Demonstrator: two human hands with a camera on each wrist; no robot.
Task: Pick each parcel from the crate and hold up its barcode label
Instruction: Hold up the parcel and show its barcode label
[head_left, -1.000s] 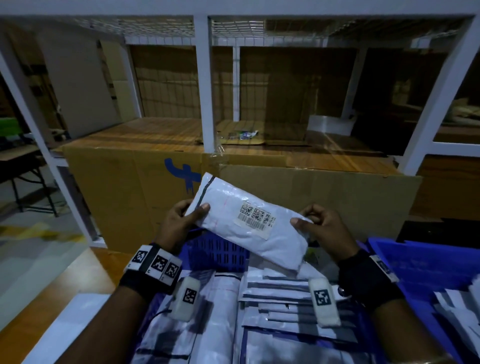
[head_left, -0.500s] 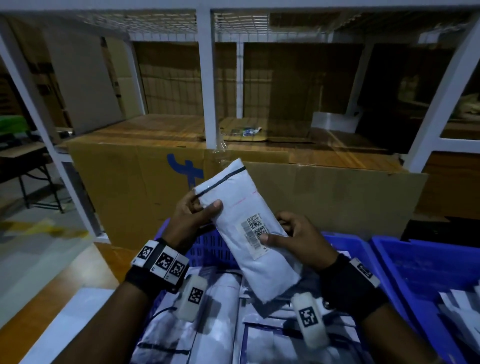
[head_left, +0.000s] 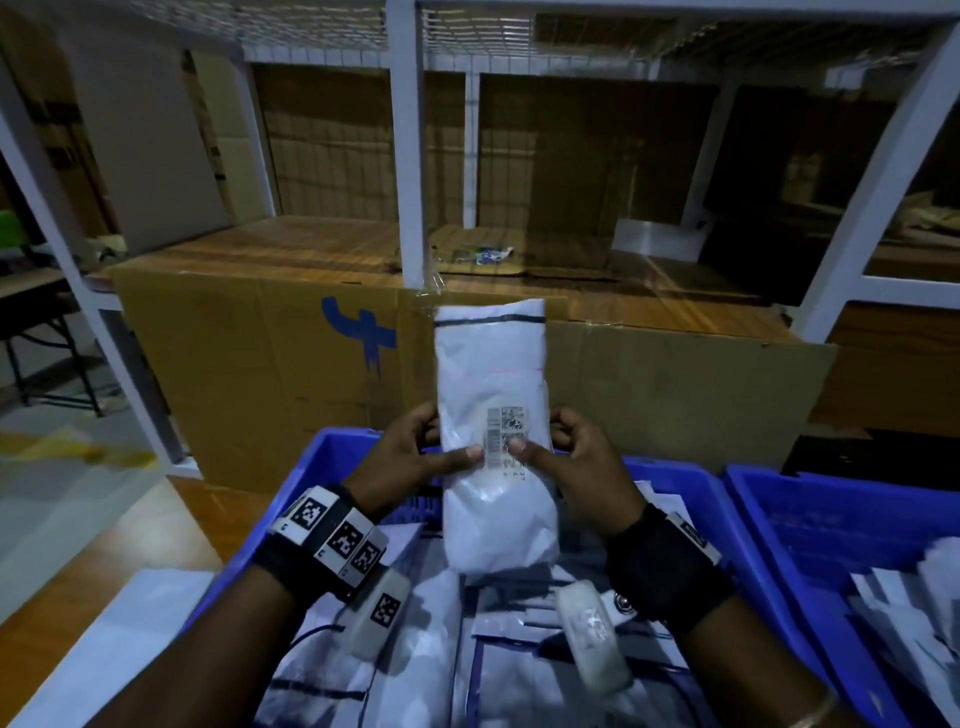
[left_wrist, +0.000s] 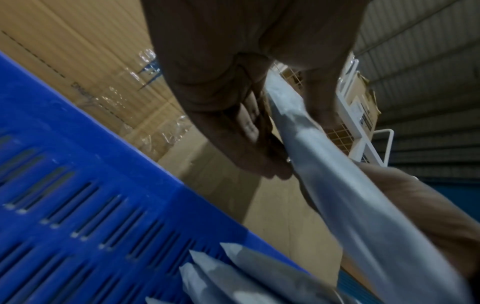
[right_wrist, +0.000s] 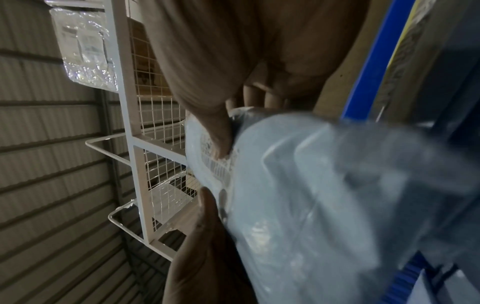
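A white plastic parcel (head_left: 493, 384) stands upright above the blue crate (head_left: 317, 457), its barcode label (head_left: 506, 434) facing me. My left hand (head_left: 415, 457) pinches its left edge, thumb on the front beside the label. My right hand (head_left: 576, 462) pinches the right edge, thumb tip on the label. In the left wrist view the parcel (left_wrist: 337, 185) shows edge-on between thumb and fingers of my left hand (left_wrist: 259, 127). The right wrist view shows my right hand (right_wrist: 221, 131) with its thumb on the label (right_wrist: 221, 164) and the parcel (right_wrist: 311, 195) blurred. Several more white parcels (head_left: 415, 649) lie in the crate.
A large cardboard box (head_left: 249, 364) stands right behind the crate on a white metal rack (head_left: 408, 156) with wooden shelves. A second blue crate (head_left: 831, 519) with parcels sits to the right. A wire mesh rack (right_wrist: 145, 144) shows in the right wrist view.
The parcel has turned from lying slanted to standing upright. Both hands have slid down to its middle, thumbs now at the label, and the view has tilted down toward the crate.
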